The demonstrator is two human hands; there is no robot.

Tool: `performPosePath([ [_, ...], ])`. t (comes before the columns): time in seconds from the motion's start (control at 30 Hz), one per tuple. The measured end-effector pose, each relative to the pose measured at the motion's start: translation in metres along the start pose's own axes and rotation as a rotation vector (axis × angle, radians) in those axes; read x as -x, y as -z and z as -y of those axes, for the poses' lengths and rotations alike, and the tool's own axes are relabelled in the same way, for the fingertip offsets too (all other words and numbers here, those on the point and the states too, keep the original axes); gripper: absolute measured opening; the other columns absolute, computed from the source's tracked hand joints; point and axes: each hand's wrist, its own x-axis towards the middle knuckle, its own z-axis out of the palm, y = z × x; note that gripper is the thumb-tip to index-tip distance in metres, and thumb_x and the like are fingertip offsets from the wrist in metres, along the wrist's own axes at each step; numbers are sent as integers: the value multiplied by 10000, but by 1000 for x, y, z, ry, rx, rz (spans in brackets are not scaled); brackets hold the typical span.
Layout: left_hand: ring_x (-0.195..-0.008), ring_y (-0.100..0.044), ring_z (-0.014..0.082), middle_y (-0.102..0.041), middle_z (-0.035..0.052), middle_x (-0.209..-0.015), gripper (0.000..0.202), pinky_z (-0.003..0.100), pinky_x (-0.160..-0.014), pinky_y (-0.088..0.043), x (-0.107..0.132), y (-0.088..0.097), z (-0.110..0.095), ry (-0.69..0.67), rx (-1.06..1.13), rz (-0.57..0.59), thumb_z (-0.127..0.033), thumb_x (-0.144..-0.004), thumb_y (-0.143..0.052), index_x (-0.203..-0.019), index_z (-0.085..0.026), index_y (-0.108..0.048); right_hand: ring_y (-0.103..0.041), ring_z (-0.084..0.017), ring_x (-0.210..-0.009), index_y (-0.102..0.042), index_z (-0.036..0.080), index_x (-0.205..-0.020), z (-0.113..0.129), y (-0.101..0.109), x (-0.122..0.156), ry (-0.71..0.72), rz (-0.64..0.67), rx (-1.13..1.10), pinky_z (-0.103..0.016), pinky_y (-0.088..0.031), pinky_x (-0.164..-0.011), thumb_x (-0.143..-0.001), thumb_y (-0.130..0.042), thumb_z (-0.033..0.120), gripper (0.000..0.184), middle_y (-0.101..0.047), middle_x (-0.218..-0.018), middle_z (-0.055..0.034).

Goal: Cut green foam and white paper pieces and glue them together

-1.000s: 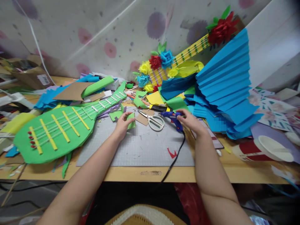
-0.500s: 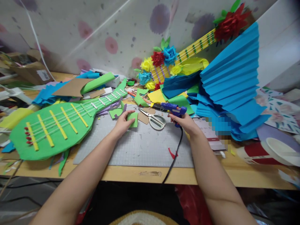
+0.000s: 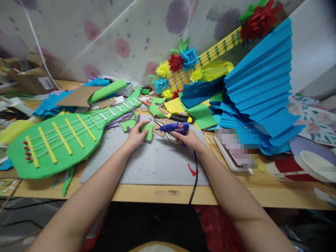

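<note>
A blue hot glue gun (image 3: 172, 127) is gripped in my right hand (image 3: 190, 139), its nozzle pointing left. Its black cord (image 3: 195, 175) runs down over the table edge. My left hand (image 3: 138, 134) pinches a small green paper piece (image 3: 148, 133), just left of the nozzle and apart from it. Scissors (image 3: 158, 122) lie behind the glue gun, which partly hides their handles. Green and purple paper scraps (image 3: 128, 124) sit beyond my left fingers. Both hands are above the grey cutting mat (image 3: 157, 168).
A green paper lute (image 3: 55, 145) with yellow strips lies at left. Behind are a flower-covered yellow paper instrument (image 3: 181, 78), a yellow-black utility knife (image 3: 181, 118) and loose scraps. Pleated blue paper (image 3: 262, 87) stands at right, near a red-and-white paper tub (image 3: 291, 168) and a partly blurred phone-like object (image 3: 225, 154).
My right hand has brought the glue gun left, close to the green paper piece, and now covers part of the scissors. My left hand keeps its hold nearly in place.
</note>
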Motion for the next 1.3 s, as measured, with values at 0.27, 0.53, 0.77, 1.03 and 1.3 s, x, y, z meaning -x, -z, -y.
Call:
performPosePath([
  [0.27, -985, -551, 202, -642, 37, -964, 367, 367, -954, -382, 0, -3, -2, 24, 7, 6, -89, -595, -628, -940, -200, -681, -458, -110, -512, -601, 163, -777, 0, 0, 1, 2, 55, -15, -234, -369, -516, -665, -619, 501, 357, -499, -509, 27],
  [0.53, -973, -544, 212, -605, 53, -1007, 417, 393, -966, -365, 0, -2, 2, -67, -148, 5, -115, -620, -623, -1024, -214, -654, -462, -104, -511, -618, 160, -834, -3, -3, 0, -25, 15, 8, -228, -366, -511, -649, -619, 527, 410, -552, -560, 19],
  [0.77, -1159, -437, 275, -476, 86, -1137, 453, 434, -1049, -284, 6, -5, 4, -219, -409, 10, -110, -579, -650, -1017, -220, -636, -455, -107, -438, -578, 161, -601, -18, -4, -7, -82, -200, -78, -241, -368, -460, -649, -606, 582, 425, -508, -456, 7],
  [1.03, -1009, -521, 221, -544, 79, -1015, 74, 392, -944, -389, 11, -10, -7, -323, -431, 20, -220, -715, -590, -775, -207, -631, -573, -135, -498, -574, 168, -723, -11, -4, -7, -154, -203, -378, -268, -482, -487, -643, -642, 548, 394, -614, -617, -29],
  [1.3, -805, -529, 180, -535, 43, -819, 244, 330, -790, -412, 10, -11, -8, -322, -448, -12, -322, -689, -654, -555, -194, -495, -645, -219, -872, -565, 173, -852, 3, -1, 3, -268, 161, -694, -369, -559, -703, -662, -668, 505, 396, -666, -890, -85],
])
